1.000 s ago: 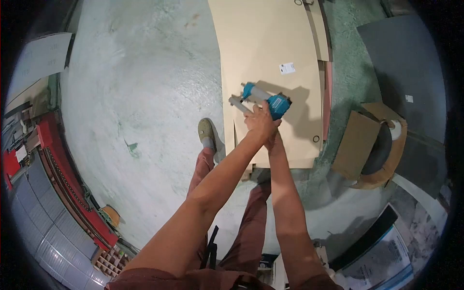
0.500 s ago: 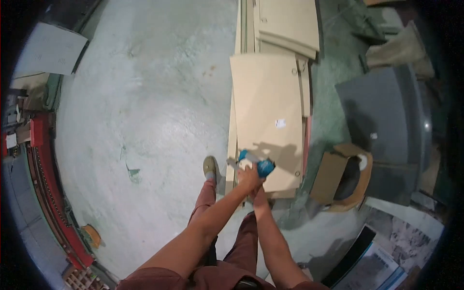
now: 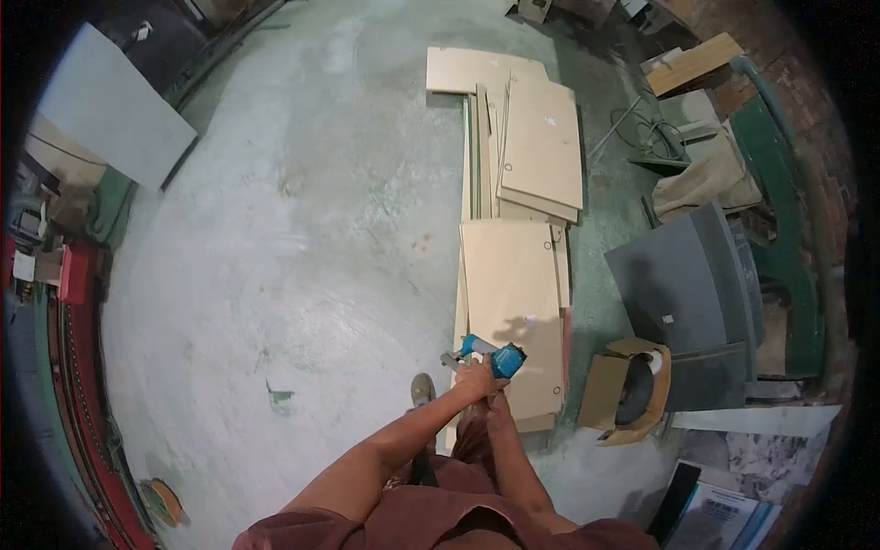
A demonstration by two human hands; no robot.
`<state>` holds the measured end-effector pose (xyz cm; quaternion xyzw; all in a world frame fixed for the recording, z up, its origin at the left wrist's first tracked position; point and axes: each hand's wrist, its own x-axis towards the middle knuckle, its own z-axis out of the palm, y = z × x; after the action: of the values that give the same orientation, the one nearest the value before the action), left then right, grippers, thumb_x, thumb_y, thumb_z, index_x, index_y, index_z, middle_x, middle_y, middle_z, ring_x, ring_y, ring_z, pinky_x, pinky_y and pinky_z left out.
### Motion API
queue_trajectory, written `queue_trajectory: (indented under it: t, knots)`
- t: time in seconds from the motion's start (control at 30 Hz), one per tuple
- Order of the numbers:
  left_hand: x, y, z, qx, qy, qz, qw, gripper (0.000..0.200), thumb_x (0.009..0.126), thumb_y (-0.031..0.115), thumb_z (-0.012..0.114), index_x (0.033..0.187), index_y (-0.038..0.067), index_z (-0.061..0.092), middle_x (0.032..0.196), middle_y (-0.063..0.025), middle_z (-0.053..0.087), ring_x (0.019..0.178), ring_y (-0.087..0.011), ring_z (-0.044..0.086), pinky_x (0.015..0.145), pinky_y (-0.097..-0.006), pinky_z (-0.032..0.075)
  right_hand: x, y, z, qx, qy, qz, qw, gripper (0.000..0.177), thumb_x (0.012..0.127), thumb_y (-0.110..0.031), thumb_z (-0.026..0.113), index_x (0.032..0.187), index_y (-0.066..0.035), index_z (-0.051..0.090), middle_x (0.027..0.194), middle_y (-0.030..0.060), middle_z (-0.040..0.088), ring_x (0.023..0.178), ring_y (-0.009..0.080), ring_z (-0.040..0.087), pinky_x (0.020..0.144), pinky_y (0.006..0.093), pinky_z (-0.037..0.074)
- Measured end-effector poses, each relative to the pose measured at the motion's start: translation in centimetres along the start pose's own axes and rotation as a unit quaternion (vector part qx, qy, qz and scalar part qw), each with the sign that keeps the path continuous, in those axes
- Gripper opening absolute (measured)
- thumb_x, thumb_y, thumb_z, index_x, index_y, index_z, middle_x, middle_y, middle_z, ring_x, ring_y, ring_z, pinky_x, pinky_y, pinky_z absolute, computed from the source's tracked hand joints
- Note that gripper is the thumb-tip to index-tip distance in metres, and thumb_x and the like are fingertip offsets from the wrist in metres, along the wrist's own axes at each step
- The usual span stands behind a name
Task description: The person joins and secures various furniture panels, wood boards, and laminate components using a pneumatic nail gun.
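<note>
In the head view, a blue-and-grey hand tool (image 3: 504,360), shaped like a nail gun, is held in front of my body above the tan panels. My left hand (image 3: 472,376) is closed around its grey part. Just to the right and lower, my right hand (image 3: 496,392) is closed at the tool's underside; its fingers are mostly hidden. Below the tool lies a tan panel (image 3: 509,275) with small round holes near its right edge and a small white label, partly in shadow.
More tan panels (image 3: 541,137) are stacked farther ahead. To the right stand an open cardboard box (image 3: 600,392) and grey panels (image 3: 660,275). A red metal beam (image 3: 78,367) runs along the left, near a yellow-orange round object (image 3: 165,501). A white panel (image 3: 110,105) is at upper left.
The view has tilted up, so more stacked panels show ahead and things sit lower in the picture. Both hands stay together at the blue tool. The visible foot's position relative to the panels has shifted.
</note>
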<state>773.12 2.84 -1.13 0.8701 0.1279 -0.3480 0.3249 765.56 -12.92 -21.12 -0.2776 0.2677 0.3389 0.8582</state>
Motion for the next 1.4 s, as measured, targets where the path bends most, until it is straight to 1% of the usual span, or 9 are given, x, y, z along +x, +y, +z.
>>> queue_trajectory:
  t: [0.2, 0.63, 0.73, 0.83, 0.87, 1.2, 1.3, 1.33, 1.4]
  knots:
    - [2.1, 0.6, -4.5, -0.073, 0.058, 0.065, 0.994, 0.086, 0.062, 0.059, 0.059, 0.119, -0.001, 0.034, 0.107, -0.0277, 0.048, 0.096, -0.0398, 0.051, 0.08, -0.045, 0.042, -4.0, -7.0, 22.9, -0.222, -0.09, -0.161, 0.957, 0.047, 0.087, -0.032, 0.043, 0.124, -0.006, 0.031, 0.117, 0.005, 0.044, 0.107, 0.0168, 0.045, 0.088, 0.0317, 0.039]
    - [17.7, 0.2, -13.8, -0.088, -0.046, 0.286, 0.953, 0.053, 0.074, 0.031, 0.058, 0.115, 0.003, 0.038, 0.098, -0.0236, 0.053, 0.088, -0.0387, 0.054, 0.075, -0.0441, 0.043, 15.7, -11.8, 19.7, 0.008, 0.344, -0.154, 0.926, 0.019, 0.077, -0.021, 0.057, 0.089, -0.008, 0.053, 0.078, 0.0027, 0.056, 0.068, 0.0116, 0.054, 0.058, 0.0247, 0.044]
    - [23.7, 3.1, -17.2, -0.091, -0.068, 0.274, 0.955, 0.047, 0.074, 0.027, 0.057, 0.111, 0.004, 0.039, 0.095, -0.0218, 0.052, 0.085, -0.0393, 0.054, 0.073, -0.0438, 0.044, 20.4, -19.0, 24.9, -0.194, 0.381, -0.14, 0.893, 0.01, 0.079, -0.014, 0.055, 0.08, -0.004, 0.054, 0.063, 0.0007, 0.05, 0.054, 0.0109, 0.049, 0.044, 0.0248, 0.038]
    - [29.6, 5.2, -17.8, -0.167, -0.085, 0.236, 0.953, 0.053, 0.077, 0.023, 0.056, 0.12, 0.002, 0.033, 0.106, -0.0249, 0.048, 0.094, -0.0373, 0.052, 0.077, -0.0403, 0.043, 29.8, -18.2, 11.6, -0.133, 0.275, -0.196, 0.932, 0.016, 0.082, -0.021, 0.052, 0.078, -0.006, 0.053, 0.075, 0.0015, 0.055, 0.068, 0.0102, 0.052, 0.056, 0.023, 0.041]
    - [31.6, 5.9, -18.1, -0.15, -0.057, 0.26, 0.952, 0.051, 0.078, 0.02, 0.054, 0.12, 0.002, 0.031, 0.107, -0.0252, 0.047, 0.094, -0.0378, 0.052, 0.076, -0.039, 0.044, 33.5, -17.6, 8.8, -0.368, 0.256, -0.32, 0.835, 0.013, 0.082, -0.019, 0.053, 0.085, -0.007, 0.055, 0.074, 0.0048, 0.055, 0.067, 0.0139, 0.053, 0.053, 0.0288, 0.041]
    - [51.7, 9.9, -13.5, -0.128, -0.069, 0.242, 0.959, 0.05, 0.079, 0.022, 0.052, 0.119, 0.001, 0.031, 0.11, -0.026, 0.045, 0.092, -0.0397, 0.052, 0.075, -0.0425, 0.045, 47.4, -29.4, 16.7, 0.055, 0.47, -0.489, 0.733, 0.03, 0.08, -0.009, 0.053, 0.101, 0.011, 0.045, 0.105, 0.0234, 0.047, 0.091, 0.0271, 0.049, 0.072, 0.0341, 0.049]
    - [54.8, 9.2, -12.0, -0.087, -0.095, 0.273, 0.953, 0.051, 0.078, 0.024, 0.052, 0.118, 0.0, 0.032, 0.113, -0.0242, 0.044, 0.09, -0.0385, 0.053, 0.073, -0.0421, 0.045, 47.6, -30.2, 9.3, 0.111, 0.185, -0.371, 0.903, 0.035, 0.089, -0.019, 0.034, 0.115, 0.003, 0.038, 0.116, 0.0176, 0.04, 0.109, 0.0291, 0.041, 0.093, 0.0393, 0.038]
    - [55.4, 9.0, -11.5, -0.078, -0.088, 0.281, 0.952, 0.052, 0.077, 0.024, 0.053, 0.118, -0.001, 0.032, 0.113, -0.0229, 0.044, 0.089, -0.0388, 0.053, 0.074, -0.0418, 0.045, 48.7, -29.3, 11.3, -0.227, 0.334, -0.478, 0.78, 0.021, 0.084, -0.002, 0.043, 0.1, 0.011, 0.043, 0.106, 0.0222, 0.048, 0.095, 0.0256, 0.05, 0.081, 0.0335, 0.047]
    - [56.0, 8.5, -10.6, -0.071, -0.085, 0.286, 0.952, 0.053, 0.076, 0.024, 0.054, 0.118, -0.001, 0.032, 0.114, -0.0216, 0.044, 0.088, -0.0391, 0.052, 0.074, -0.0415, 0.045, 48.2, -28.9, 11.0, -0.201, 0.342, -0.458, 0.795, 0.021, 0.084, -0.004, 0.043, 0.1, 0.01, 0.044, 0.105, 0.0212, 0.049, 0.095, 0.0251, 0.051, 0.08, 0.0333, 0.047]
